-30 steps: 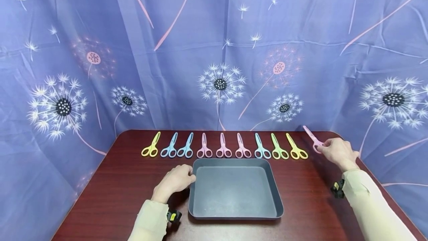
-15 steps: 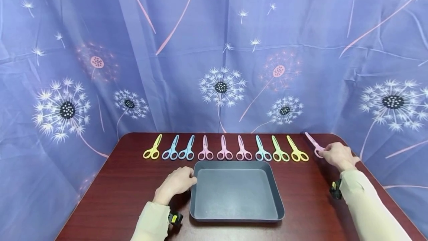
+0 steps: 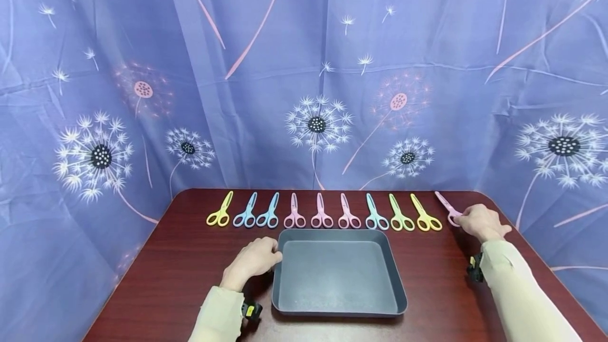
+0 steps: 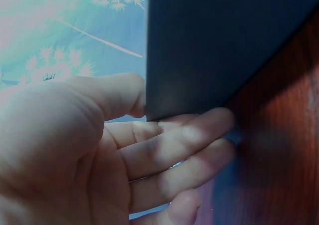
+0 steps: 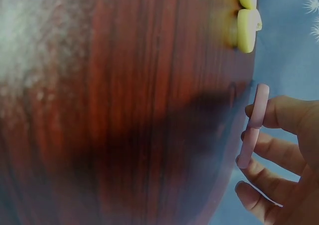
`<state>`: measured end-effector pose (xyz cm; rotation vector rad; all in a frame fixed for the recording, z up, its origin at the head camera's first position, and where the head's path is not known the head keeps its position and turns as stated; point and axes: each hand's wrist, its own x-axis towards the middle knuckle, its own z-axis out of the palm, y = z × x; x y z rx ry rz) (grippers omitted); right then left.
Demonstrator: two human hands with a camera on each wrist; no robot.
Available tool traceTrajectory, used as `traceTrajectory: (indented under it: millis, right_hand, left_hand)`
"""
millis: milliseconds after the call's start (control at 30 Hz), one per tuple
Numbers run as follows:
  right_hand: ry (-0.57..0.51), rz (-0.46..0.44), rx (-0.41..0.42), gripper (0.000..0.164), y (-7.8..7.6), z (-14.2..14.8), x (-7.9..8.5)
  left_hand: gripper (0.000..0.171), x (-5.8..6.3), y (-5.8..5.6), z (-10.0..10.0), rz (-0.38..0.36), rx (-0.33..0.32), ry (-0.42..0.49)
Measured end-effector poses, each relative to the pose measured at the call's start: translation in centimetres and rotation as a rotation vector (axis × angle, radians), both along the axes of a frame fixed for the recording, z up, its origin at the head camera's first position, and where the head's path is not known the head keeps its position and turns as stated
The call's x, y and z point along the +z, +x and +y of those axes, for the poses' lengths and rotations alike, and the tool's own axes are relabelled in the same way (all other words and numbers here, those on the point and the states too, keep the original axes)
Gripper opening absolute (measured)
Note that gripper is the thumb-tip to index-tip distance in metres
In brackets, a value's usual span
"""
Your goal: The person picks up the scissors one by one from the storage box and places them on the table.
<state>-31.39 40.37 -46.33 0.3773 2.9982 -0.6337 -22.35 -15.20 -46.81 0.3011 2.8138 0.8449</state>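
On the right of the table, my right hand point(image 3: 481, 221) pinches the handle loops of a pair of pink scissors point(image 3: 447, 207), whose blades point away and to the left. In the right wrist view, thumb and fingers are on the pink scissors' loops point(image 5: 258, 108). My left hand point(image 3: 254, 257) grips the left rim of a dark grey baking tray point(image 3: 339, 273). The left wrist view has the thumb at the top of the tray's wall point(image 4: 214, 45) and the other fingers along its outer side. Nothing lies in the tray.
Behind the tray, several scissors lie in a row, blades away: yellow scissors point(image 3: 220, 212) at the left, blue, pink and green ones, and other yellow scissors point(image 3: 426, 215) nearest my right hand. A patterned blue curtain point(image 3: 266, 94) hangs behind the dark red wooden table point(image 3: 166, 273).
My right hand has brought the pink scissors slightly down and nearer, so their tips now lie inside the table's back edge. The left hand keeps its grip on the tray. The head view has shifted slightly.
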Motion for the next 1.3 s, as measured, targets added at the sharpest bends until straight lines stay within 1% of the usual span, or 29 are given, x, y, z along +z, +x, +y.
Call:
traceTrajectory:
  millis: [267,500,767,933,1300]
  right_hand:
    - [-0.004,-0.015,-0.008,0.053,0.1,0.0,-0.5]
    - [-0.01,0.007,-0.03,0.042,-0.1,-0.1,-0.9]
    - [-0.016,0.002,-0.042,0.041,-0.2,-0.2,-1.3]
    - [-0.019,0.018,-0.052,0.041,-0.2,-0.3,-1.6]
    - [-0.023,0.026,-0.052,0.045,0.4,-0.6,-1.3]
  left_hand:
    - [0.023,0.1,0.0,0.0,-0.004,0.009,0.001]
    - [0.024,0.1,-0.2,-0.1,-0.008,0.012,0.002]
    - [0.023,-0.1,-0.2,-0.1,-0.012,0.015,-0.007]
    - [0.023,0.0,-0.1,-0.1,-0.018,0.016,-0.002]
    - [0.023,-0.2,-0.4,-0.1,-0.017,0.01,-0.003]
